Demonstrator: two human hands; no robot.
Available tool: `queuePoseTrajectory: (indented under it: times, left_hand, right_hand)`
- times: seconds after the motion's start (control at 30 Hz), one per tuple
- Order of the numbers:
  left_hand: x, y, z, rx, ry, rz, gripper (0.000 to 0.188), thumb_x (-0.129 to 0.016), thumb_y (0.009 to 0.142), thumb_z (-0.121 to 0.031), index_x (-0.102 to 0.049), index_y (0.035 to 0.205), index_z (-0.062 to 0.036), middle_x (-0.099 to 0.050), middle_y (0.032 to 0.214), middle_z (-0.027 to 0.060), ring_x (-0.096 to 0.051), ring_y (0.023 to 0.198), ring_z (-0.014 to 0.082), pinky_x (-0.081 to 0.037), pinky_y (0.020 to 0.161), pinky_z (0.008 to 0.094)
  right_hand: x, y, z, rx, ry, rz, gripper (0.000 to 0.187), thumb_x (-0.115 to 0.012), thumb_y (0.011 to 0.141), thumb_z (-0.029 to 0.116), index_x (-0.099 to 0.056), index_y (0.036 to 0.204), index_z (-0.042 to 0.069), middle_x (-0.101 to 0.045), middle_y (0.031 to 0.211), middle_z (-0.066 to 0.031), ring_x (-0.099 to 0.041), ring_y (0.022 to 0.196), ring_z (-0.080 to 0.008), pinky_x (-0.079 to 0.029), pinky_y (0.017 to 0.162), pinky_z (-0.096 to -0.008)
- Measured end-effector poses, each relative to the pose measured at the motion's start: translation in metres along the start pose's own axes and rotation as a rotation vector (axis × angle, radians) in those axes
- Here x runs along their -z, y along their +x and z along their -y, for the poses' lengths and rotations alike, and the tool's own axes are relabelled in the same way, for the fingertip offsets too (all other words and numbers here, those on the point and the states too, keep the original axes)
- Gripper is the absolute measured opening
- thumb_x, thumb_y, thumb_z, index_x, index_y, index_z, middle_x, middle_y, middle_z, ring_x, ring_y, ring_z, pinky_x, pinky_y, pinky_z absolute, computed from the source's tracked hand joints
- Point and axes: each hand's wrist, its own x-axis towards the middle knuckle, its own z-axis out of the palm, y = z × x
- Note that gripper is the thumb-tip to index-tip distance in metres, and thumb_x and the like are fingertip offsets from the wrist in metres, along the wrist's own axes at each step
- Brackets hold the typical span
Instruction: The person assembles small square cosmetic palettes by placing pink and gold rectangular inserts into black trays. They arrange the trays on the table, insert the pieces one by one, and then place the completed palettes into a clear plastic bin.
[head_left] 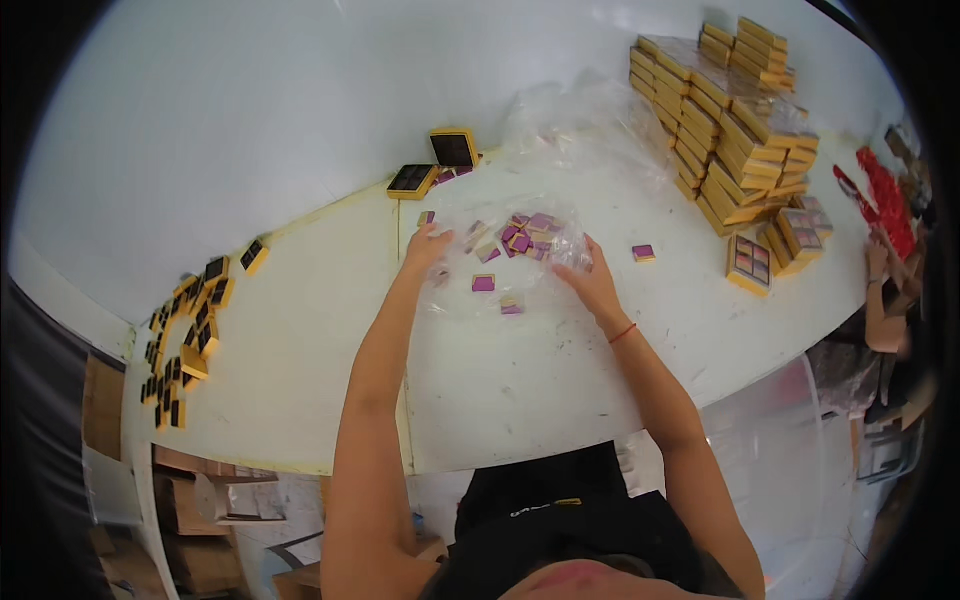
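2 hands (428, 248) (592, 280), 1 wristband (622, 333), 12+ purple pcs. (483, 283), 12+ blk/yel. boxes (454, 149)

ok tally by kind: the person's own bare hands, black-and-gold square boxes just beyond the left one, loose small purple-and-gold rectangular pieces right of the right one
Bare left hand and bare right hand: 2
Black-and-gold square boxes: 2
Loose small purple-and-gold rectangular piece: 1
Total: 5

From the head, the bench (500, 385) is viewed at fairly close range through a wide fisheye lens, aimed down and forward. The left fingers (432, 238) and right fingers (594, 258) are framed near the centre, the wall (260, 130) above; edges are bent toward the rim.
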Motion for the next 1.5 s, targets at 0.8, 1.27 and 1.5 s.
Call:
queuePoseTrajectory:
  times: [0.8, 1.27, 1.5]
  left_hand:
    - [-0.025, 0.139, 0.015, -0.09, 0.709, -0.244, 0.075, -0.053, 0.089, -0.053, -0.035, 0.147, -0.0094, -0.035, 0.152, 0.0196, -0.03, 0.142, 0.036, -0.019, 0.112, 0.0619]
    - [-0.073, 0.212, -0.033, -0.148, 0.757, -0.39, 0.103, -0.053, 0.066, -0.087, -0.052, 0.138, -0.0137, -0.042, 0.143, 0.016, -0.032, 0.139, 0.0379, -0.004, 0.108, 0.073]
    - [-0.069, 0.215, -0.014, -0.339, 0.776, -0.186, 0.074, -0.053, 0.078, -0.074, -0.054, 0.135, -0.0269, -0.045, 0.138, 0.0124, -0.032, 0.137, 0.0343, -0.004, 0.109, 0.073]
  right_hand:
    - [0.033, -0.032, 0.087, 0.519, -0.299, -0.141, 0.021, -0.073, 0.084, 0.014, -0.069, 0.103, 0.006, -0.058, 0.121, -0.015, -0.051, 0.113, -0.0276, -0.042, 0.093, -0.0374]
    - [0.028, -0.037, 0.089, 0.393, -0.326, -0.019, 0.021, -0.071, 0.082, 0.009, -0.07, 0.102, 0.005, -0.056, 0.125, -0.0126, -0.048, 0.121, -0.0306, -0.039, 0.101, -0.0407]
    - [0.018, -0.032, 0.074, 0.497, -0.491, -0.096, 0.036, -0.068, 0.083, 0.01, -0.061, 0.118, 0.002, -0.049, 0.136, -0.0183, -0.039, 0.131, -0.0345, -0.035, 0.106, -0.0445]
